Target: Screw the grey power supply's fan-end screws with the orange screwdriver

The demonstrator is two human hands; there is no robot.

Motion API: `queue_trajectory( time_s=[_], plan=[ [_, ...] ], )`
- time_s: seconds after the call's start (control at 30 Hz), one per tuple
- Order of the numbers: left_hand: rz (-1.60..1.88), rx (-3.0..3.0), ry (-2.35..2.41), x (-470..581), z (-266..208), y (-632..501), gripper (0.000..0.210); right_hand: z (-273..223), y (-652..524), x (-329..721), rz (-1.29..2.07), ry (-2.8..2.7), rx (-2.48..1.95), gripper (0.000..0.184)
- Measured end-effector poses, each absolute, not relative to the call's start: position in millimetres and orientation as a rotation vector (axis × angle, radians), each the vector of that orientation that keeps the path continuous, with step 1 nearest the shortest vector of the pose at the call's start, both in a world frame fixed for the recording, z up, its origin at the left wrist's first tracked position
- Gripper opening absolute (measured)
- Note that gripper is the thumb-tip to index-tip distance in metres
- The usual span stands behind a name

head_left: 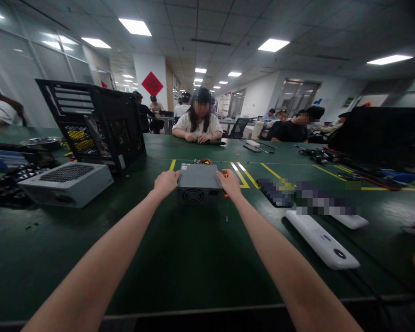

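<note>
A grey computer power supply (pixel 198 175) is in front of me on the green table, its fan grille facing me and a bundle of coloured wires (pixel 203 161) at its far side. My left hand (pixel 166 182) grips its left side. On the right side, my right hand (pixel 230 182) holds it with fingers over the top edge. Orange parts and a thin metal shaft, seemingly a screwdriver (pixel 227 196), show by my right hand; whether that hand holds it or it lies on the table I cannot tell.
On the left are a black computer case (pixel 100 124) and another power supply (pixel 69 184), with a metal bowl (pixel 43 142) behind. To the right lie a phone (pixel 275 192) and a white power bank (pixel 321 240) with a cable. A person (pixel 198 117) sits opposite; a monitor (pixel 390 138) stands at right.
</note>
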State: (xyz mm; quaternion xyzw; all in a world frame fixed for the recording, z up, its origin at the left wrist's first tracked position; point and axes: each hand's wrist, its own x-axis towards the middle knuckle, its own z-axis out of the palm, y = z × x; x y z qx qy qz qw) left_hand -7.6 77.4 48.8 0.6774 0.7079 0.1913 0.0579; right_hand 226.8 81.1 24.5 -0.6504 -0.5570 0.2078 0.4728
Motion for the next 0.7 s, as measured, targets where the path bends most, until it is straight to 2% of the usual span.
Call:
queue_trajectory(
  time_s=[0.17, 0.23, 0.4, 0.5, 0.7],
  plan=[
    [0.803, 2.134, 2.102, -16.5, 39.2, 27.8, 0.062, 20.3, 51.0, 242.7, 0.564, -1.12, -1.477, 0.029],
    [0.962, 2.308, 1.922, -10.2, 32.2, 9.9, 0.06, 20.8, 37.1, 243.5, 0.561, -1.067, -1.395, 0.025],
    [0.536, 2.577, 1.569, 33.4, 10.6, -3.3, 0.037, 27.6, 6.7, 229.4, 0.447, -1.041, -1.169, 0.021],
    [0.495, 2.592, 1.522, 55.1, -0.4, 2.7, 0.026, 29.5, -6.4, 224.4, 0.396, -1.073, -1.092, 0.02],
    [0.585, 2.528, 1.352, 54.5, -9.7, 11.0, 0.021, 27.0, -15.3, 226.7, 0.261, -1.152, -0.992, 0.015]
  ],
)
